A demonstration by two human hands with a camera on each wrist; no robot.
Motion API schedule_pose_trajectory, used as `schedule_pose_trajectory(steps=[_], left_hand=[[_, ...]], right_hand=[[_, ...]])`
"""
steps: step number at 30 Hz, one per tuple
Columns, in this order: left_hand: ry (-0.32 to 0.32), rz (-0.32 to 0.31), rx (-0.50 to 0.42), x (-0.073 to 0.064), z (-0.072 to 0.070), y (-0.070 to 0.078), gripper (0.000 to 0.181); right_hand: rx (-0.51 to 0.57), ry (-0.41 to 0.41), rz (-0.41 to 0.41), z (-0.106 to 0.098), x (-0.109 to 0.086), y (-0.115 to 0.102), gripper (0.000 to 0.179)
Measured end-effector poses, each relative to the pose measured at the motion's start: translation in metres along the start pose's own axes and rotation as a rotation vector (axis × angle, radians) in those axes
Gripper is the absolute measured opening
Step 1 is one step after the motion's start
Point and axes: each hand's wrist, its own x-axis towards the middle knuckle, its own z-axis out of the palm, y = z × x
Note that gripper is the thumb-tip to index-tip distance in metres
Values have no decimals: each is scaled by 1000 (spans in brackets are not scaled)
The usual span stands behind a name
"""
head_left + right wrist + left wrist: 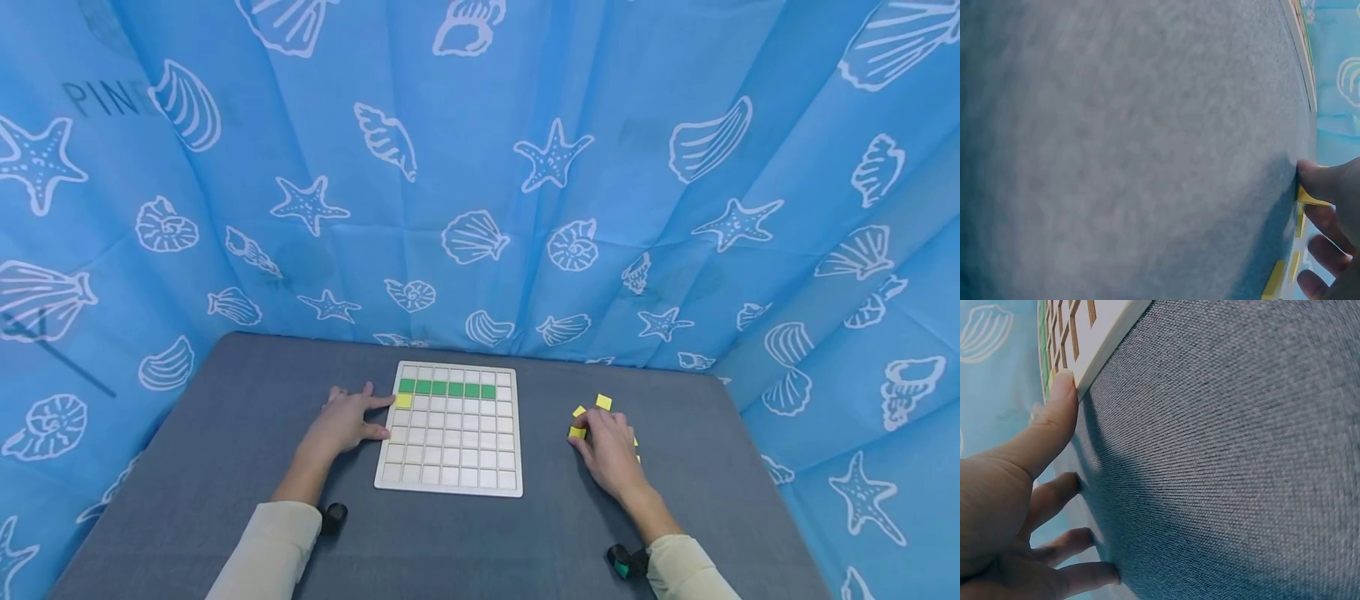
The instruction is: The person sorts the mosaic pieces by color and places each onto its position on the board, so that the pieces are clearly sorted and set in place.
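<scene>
A white grid board (450, 477) lies on the grey cloth, with several green tiles (455, 389) along its second row and one yellow tile (403, 401) at the left of the third. My left hand (341, 423) rests at the board's left edge, thumb and forefinger spread against the rim. In the left wrist view the thumb (1060, 394) touches the board's edge and the other fingers hang over the cloth. Right of the board, my right hand (613, 454) pinches a yellow tile (1312, 197) between thumb and fingers. Other loose yellow tiles (603, 402) lie around it, some partly hidden by the hand.
Grey cloth (450, 550) covers the table. A blue curtain (480, 200) with white shells and starfish hangs along the back and sides. Dark bands with small devices (628, 562) sit at both wrists, by the pale sleeves.
</scene>
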Motion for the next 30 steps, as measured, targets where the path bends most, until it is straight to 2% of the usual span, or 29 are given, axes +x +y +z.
schedule_pose_trajectory(steps=[7, 14, 24, 30], left_hand=[[5, -1, 4, -2, 1, 0, 69], [6, -1, -1, 1, 1, 0, 70], [-1, -8, 3, 2, 2, 0, 70], [-5, -5, 10, 1, 0, 1, 69]], right_hand=[[86, -30, 10, -2, 3, -6, 13], [190, -47, 59, -1, 6, -10, 11], [208, -40, 90, 2, 14, -24, 11], [256, -27, 91, 4, 22, -37, 12]])
